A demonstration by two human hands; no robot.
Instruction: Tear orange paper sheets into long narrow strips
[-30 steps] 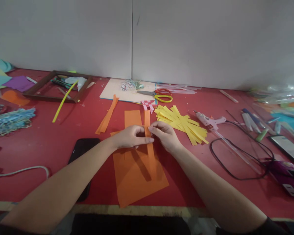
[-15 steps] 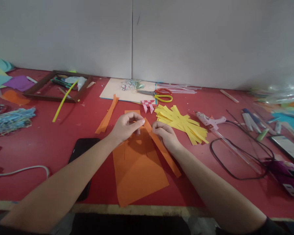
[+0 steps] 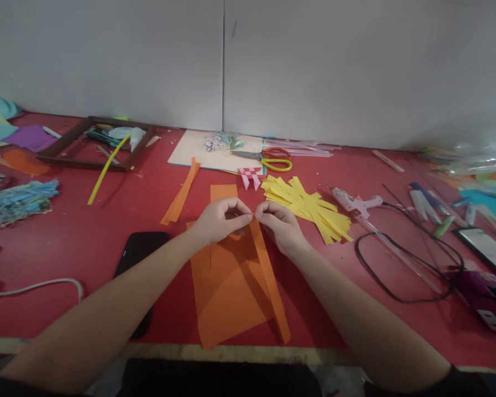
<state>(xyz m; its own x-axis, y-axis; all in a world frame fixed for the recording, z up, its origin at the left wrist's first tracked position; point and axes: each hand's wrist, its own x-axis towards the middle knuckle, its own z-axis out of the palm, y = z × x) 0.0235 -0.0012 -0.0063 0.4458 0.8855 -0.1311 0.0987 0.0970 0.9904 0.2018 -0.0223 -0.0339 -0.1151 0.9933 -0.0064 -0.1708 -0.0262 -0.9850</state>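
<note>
Left hand [image 3: 221, 223] and right hand [image 3: 284, 227] pinch the top of a long, narrow orange paper strip [image 3: 268, 270] above the flat orange paper sheet [image 3: 227, 309]; its lower end passes the sheet's right edge. Red tabletop [image 3: 173, 309] separates the sheet from a black rectangular phone [image 3: 144, 245].

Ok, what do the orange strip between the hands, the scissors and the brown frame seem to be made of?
Orange strip: probably matte paper; it looks thin, without gloss.
Scissors: grey blades look like plain metal; bright red and yellow handles suggest plastic or a coating.
Brown frame: perhaps dark-finished wood by its colour, but plastic is possible.
</note>
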